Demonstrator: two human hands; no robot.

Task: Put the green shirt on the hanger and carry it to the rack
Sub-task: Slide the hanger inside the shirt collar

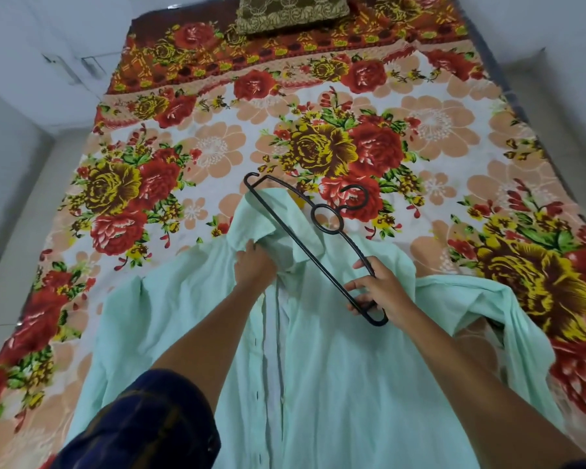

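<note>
A pale green shirt lies spread open on the bed, collar away from me, sleeves out to both sides. My left hand grips the shirt's left front panel near the collar and lifts the fabric. A black hanger slants across the collar area, its hook pointing to the upper right. My right hand holds the hanger by its near end. The hanger's far end sticks out just past the raised collar fabric.
The bed carries a floral sheet in red, yellow and peach. A brown patterned pillow lies at the head of the bed. White floor runs along the left side, grey floor along the right.
</note>
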